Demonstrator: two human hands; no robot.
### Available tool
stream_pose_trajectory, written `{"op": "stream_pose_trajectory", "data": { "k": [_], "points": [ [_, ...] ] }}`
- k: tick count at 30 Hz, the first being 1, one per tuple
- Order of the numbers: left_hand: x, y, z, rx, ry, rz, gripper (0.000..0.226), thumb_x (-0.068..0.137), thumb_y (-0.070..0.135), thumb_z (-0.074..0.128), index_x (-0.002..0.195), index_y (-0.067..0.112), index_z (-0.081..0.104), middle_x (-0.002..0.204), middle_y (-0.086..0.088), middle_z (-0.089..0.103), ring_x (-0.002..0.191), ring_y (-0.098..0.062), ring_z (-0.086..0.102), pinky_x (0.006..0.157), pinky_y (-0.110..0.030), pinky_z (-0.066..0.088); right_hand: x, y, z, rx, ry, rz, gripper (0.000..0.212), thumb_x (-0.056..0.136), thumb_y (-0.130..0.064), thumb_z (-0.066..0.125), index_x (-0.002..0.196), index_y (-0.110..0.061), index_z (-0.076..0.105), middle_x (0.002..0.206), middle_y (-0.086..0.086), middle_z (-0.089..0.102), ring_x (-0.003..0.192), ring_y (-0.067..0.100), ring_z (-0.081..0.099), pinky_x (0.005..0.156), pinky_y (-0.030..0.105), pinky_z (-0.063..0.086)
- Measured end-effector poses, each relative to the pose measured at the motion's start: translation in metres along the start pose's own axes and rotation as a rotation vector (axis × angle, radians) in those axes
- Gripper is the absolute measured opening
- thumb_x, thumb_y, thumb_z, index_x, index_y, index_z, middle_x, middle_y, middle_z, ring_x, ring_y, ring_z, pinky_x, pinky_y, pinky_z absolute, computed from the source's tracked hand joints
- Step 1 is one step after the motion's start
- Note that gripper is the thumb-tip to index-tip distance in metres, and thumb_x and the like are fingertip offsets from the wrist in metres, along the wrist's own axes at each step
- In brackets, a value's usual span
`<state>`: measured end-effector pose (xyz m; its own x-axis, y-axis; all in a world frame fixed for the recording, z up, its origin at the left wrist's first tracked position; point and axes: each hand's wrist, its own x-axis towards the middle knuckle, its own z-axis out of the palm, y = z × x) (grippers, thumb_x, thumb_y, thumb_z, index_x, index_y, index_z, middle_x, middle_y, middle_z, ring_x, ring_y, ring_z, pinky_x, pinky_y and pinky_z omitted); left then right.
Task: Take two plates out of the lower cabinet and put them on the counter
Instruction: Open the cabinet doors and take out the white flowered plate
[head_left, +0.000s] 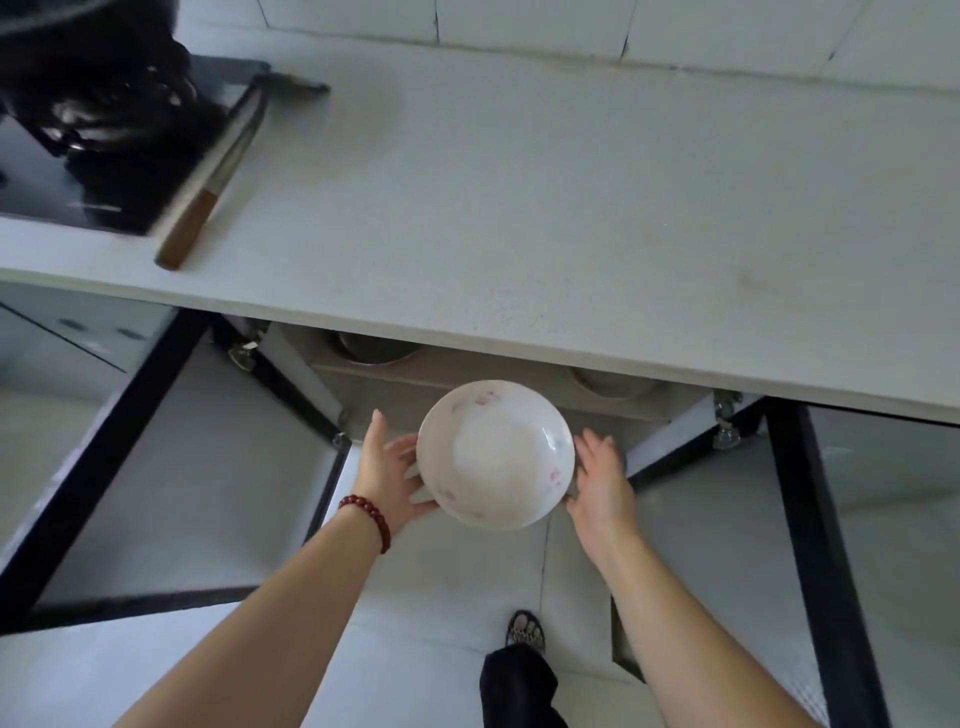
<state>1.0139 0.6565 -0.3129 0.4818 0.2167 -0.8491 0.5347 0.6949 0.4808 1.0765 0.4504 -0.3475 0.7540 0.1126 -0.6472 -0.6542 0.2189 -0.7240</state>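
A white plate (496, 454) with faint pink flower marks hangs in the air in front of the open lower cabinet (467, 376), just below the counter (519, 208) edge. A second rim seems to show under its lower left edge. My left hand (387, 467), with a red bead bracelet on the wrist, supports the plate's left side with spread fingers beneath it and the thumb free. The plate's right rim is pressed by my right hand (602, 480), whose fingers are straight.
Both cabinet doors (171, 467) (810, 519) stand wide open on either side of me. Metal bowls (374, 348) sit on the cabinet shelf. A knife (208, 192) with a wooden handle lies on the counter beside the stove (67, 176), which carries a black wok.
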Motion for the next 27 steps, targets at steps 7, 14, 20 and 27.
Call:
{"op": "stream_pose_trajectory", "data": {
  "k": [7,14,20,27],
  "points": [
    [-0.114,0.008,-0.007,0.024,-0.107,0.077,0.073,0.082,0.07,0.028,0.124,0.016,0.052,0.13,-0.002,0.054,0.117,-0.027,0.05,0.089,-0.052,0.043,-0.11,-0.036,0.0,0.06,-0.018,-0.083,0.058,0.093,-0.051,0.032,0.145,-0.027,0.027,0.146,-0.008,0.04,0.12,0.009,0.044,0.088,0.035,0.039],
    [-0.204,0.006,-0.011,0.128,-0.26,0.164,0.071,0.082,0.066,0.037,0.125,0.012,0.053,0.127,-0.005,0.057,0.117,-0.031,0.053,0.087,-0.055,0.046,-0.199,-0.051,-0.01,0.164,-0.011,-0.178,0.052,0.094,-0.049,0.033,0.14,-0.025,0.036,0.118,-0.015,0.056,0.093,-0.001,0.055,0.071,0.033,0.047],
    [-0.251,-0.018,0.007,0.161,-0.315,0.186,0.062,0.082,0.06,0.043,0.119,0.012,0.056,0.125,-0.007,0.058,0.116,-0.029,0.053,0.082,-0.052,0.048,-0.26,-0.059,-0.045,0.226,0.01,-0.264,0.026,0.094,-0.046,0.036,0.114,-0.036,0.05,0.101,-0.018,0.061,0.093,0.003,0.057,0.078,0.033,0.046],
    [-0.281,-0.051,0.062,0.225,-0.363,0.187,0.055,0.084,0.056,0.043,0.113,0.013,0.057,0.122,-0.006,0.057,0.112,-0.027,0.053,0.08,-0.051,0.049,-0.288,-0.079,-0.107,0.28,0.111,-0.318,0.052,0.095,-0.047,0.032,0.141,-0.022,0.034,0.13,-0.007,0.05,0.102,0.009,0.056,0.076,0.035,0.046]
  ]
}}
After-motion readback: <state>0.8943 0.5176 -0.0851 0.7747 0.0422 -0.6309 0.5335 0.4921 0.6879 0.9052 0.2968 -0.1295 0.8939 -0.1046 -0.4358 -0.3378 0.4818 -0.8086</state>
